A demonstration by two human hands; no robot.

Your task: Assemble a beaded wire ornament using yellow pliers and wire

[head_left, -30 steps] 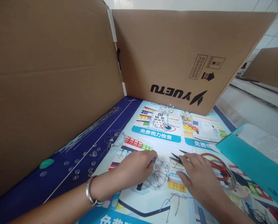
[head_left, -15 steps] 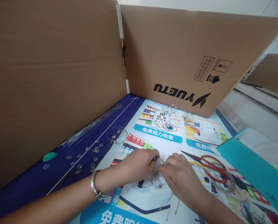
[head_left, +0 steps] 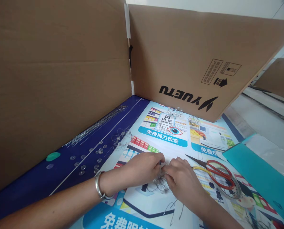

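Watching my left grip [head_left: 142,167] and right grip [head_left: 181,178], both pinched closed on a tangled thin silver wire frame [head_left: 161,184]: excess tugging could snag and bend its strands.

A wire frame [head_left: 161,183] lies on a printed mat [head_left: 172,149] between the left hand [head_left: 142,168] and right hand [head_left: 182,181]. Scissors [head_left: 218,174] lie at 3 o'clock, a card folder [head_left: 253,165] beyond them. Clear suction cups [head_left: 89,156] sit at 9 o'clock, straight wires [head_left: 96,125] at 10 o'clock, and a cardboard panel [head_left: 180,60] stands at 12 o'clock.
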